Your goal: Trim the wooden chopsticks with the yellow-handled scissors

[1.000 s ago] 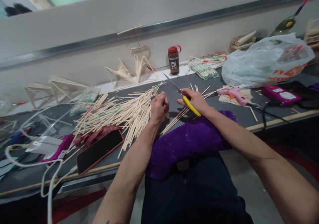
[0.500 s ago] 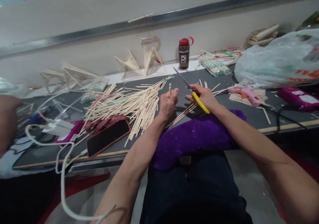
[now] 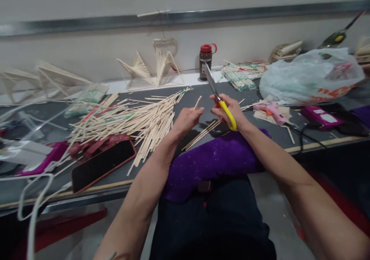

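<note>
- Your L hand [image 3: 187, 121] was clamped on a short stick [image 3: 197, 103], its tip poking up past the thumb.
- Your R hand [image 3: 228, 109] was closed on the yellow handles of the scissors [image 3: 229, 115]; blades pointed up & away from you, apart from the stick.
- A few loose sticks [image 3: 202, 134] lay on the worktop [image 3: 277, 136] below & btwn both hands.
- The big stick pile [image 3: 150, 117] spread out left of your L hand, w/ the phone [image 3: 104, 165] farther left & nearer you.
- The purple cloth [image 3: 211, 163] was on your side of both hands, partly under your forearms.
- The bottle [image 3: 205, 61], red-lidded, stood upright beyond both hands, near the wall.
- The stick packs [image 3: 238, 78] lay beyond your R hand, approx. btwn the bottle and the white plastic bag [image 3: 309, 75].
- The pink glue gun [image 3: 274, 113] lay right of your R hand, on a scrap of paper or cloth (can't tell which).
- Two fan-shaped stick models [image 3: 138, 70] stood beyond your L hand, nr. the wall.
</note>
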Tool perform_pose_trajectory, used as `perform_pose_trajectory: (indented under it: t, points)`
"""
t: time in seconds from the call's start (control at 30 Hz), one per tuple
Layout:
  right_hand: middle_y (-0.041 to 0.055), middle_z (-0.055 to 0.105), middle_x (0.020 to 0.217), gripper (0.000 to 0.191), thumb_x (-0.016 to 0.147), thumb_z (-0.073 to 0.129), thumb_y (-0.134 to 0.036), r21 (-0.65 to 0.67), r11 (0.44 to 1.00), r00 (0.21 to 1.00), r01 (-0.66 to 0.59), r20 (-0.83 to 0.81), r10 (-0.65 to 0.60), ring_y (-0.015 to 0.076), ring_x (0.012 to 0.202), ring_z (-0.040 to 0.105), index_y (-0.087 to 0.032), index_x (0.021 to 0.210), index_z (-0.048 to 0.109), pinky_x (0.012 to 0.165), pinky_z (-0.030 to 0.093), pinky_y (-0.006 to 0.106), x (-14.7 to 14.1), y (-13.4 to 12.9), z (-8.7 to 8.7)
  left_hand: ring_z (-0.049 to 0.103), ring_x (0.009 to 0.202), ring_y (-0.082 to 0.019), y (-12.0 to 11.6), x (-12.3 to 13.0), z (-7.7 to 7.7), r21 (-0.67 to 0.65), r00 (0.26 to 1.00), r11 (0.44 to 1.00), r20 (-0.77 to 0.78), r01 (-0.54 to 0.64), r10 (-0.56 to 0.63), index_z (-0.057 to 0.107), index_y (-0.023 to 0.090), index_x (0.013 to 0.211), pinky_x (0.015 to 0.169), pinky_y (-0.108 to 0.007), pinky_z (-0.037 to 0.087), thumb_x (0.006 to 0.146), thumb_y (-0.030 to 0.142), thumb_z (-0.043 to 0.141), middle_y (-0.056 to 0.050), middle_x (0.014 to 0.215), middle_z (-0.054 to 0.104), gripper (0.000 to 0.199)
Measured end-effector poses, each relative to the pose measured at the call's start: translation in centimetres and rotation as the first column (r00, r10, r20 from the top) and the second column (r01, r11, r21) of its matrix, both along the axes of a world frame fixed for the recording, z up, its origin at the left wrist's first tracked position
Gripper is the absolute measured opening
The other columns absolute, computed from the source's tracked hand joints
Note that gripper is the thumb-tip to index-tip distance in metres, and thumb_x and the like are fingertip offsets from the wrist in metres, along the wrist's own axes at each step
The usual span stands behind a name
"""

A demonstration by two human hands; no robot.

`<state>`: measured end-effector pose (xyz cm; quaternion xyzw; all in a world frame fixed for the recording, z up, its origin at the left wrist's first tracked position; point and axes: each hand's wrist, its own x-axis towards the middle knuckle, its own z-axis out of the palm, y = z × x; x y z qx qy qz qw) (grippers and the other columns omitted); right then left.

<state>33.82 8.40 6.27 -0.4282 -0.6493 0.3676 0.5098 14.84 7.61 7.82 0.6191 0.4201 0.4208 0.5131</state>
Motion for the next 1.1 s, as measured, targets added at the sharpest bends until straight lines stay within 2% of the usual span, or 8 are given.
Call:
perform_pose_trajectory:
  t: [0.13, 0.37, 0.53, 0.7, 0.83, 1.0, 1.1]
  points:
    - [-0.0039, 0.058, 0.081, 0.059, 0.075, 0.068, -0.049, -0.006, 1.0, 0.999, -0.017, -0.042, 0.017, 0.006, 0.048, 0.043, -0.025, 0.126, 0.05, 0.042, 0.04, 0.024, 0.0, -0.2, 0.6, 0.023, 0.036, -0.006, -0.5, 0.4, 0.4, -0.096, 0.991, 0.992, -0.094, 0.082, -0.091, 0.038, 0.019, 0.043, 0.04, -0.024, 0.011, 0.085, 0.033, 0.062, 0.004, 0.039, 0.032, 0.05]
    - [0.0015, 0.062, 0.094, 0.062, 0.079, 0.065, -0.051, 0.094, 0.996, 0.999, -0.002, -0.042, 0.006, 0.0104, 0.065, 0.054, -0.028, 0.132, 0.044, 0.052, 0.049, 0.025, -0.7, -1.4, 1.7, 0.027, 0.041, -0.008, -0.4, 0.9, 0.0, 0.065, 0.986, 0.998, -0.169, 0.005, 0.006, 0.045, 0.018, 0.042, 0.043, -0.026, 0.01, 0.079, 0.024, 0.07, 0.003, 0.041, 0.036, 0.045]
    - [0.0029, 0.064, 0.095, 0.066, 0.078, 0.067, -0.052, 0.1, 0.995, 0.999, -0.007, -0.033, 0.011, 0.0132, 0.076, 0.06, -0.026, 0.134, 0.044, 0.058, 0.052, 0.026, -0.9, -1.2, 1.6, 0.026, 0.042, -0.008, -0.3, 0.8, -0.2, 0.024, 0.977, 0.999, -0.21, 0.024, -0.018, 0.045, 0.017, 0.041, 0.045, -0.028, 0.011, 0.08, 0.021, 0.07, 0.003, 0.042, 0.035, 0.047]
    - [0.0029, 0.063, 0.098, 0.063, 0.079, 0.068, -0.051, 0.129, 0.987, 0.996, -0.092, 0.002, 0.092, 0.0151, 0.082, 0.062, -0.028, 0.133, 0.045, 0.06, 0.052, 0.027, -0.5, -1.1, 1.2, 0.027, 0.042, -0.008, -0.7, 0.7, 0.4, -0.016, 0.985, 0.998, -0.156, 0.067, -0.068, 0.044, 0.017, 0.04, 0.044, -0.028, 0.008, 0.078, 0.019, 0.069, 0.003, 0.042, 0.035, 0.046]
    - [0.0023, 0.062, 0.095, 0.061, 0.077, 0.07, -0.049, 0.149, 0.982, 0.993, -0.113, 0.037, 0.109, 0.0161, 0.081, 0.062, -0.029, 0.13, 0.047, 0.059, 0.052, 0.027, -0.3, -1.1, 1.2, 0.026, 0.039, -0.006, -0.8, 0.8, 0.6, -0.117, 0.992, 0.989, -0.078, 0.088, -0.098, 0.045, 0.017, 0.041, 0.042, -0.028, 0.005, 0.074, 0.016, 0.073, 0.003, 0.041, 0.036, 0.043]
    - [0.0015, 0.06, 0.092, 0.054, 0.078, 0.067, -0.044, 0.108, 0.993, 0.998, -0.049, 0.033, 0.046, 0.0148, 0.075, 0.059, -0.028, 0.126, 0.05, 0.054, 0.049, 0.027, -0.5, -0.9, 1.3, 0.025, 0.036, -0.005, -0.3, 0.9, 0.0, -0.165, 0.982, 0.977, -0.107, 0.134, -0.153, 0.045, 0.017, 0.042, 0.04, -0.026, 0.008, 0.076, 0.026, 0.076, 0.003, 0.04, 0.036, 0.046]
    - [-0.0002, 0.058, 0.086, 0.053, 0.075, 0.068, -0.039, 0.089, 0.996, 1.0, 0.002, 0.005, -0.003, 0.0137, 0.072, 0.058, -0.027, 0.124, 0.051, 0.056, 0.048, 0.027, -0.3, -0.4, 1.3, 0.036, 0.035, -0.006, 0.1, 0.4, 0.1, -0.197, 0.977, 0.962, -0.053, 0.191, -0.205, 0.063, 0.015, 0.058, 0.036, -0.021, 0.019, 0.081, 0.038, 0.072, 0.0, 0.045, 0.049, 0.033]
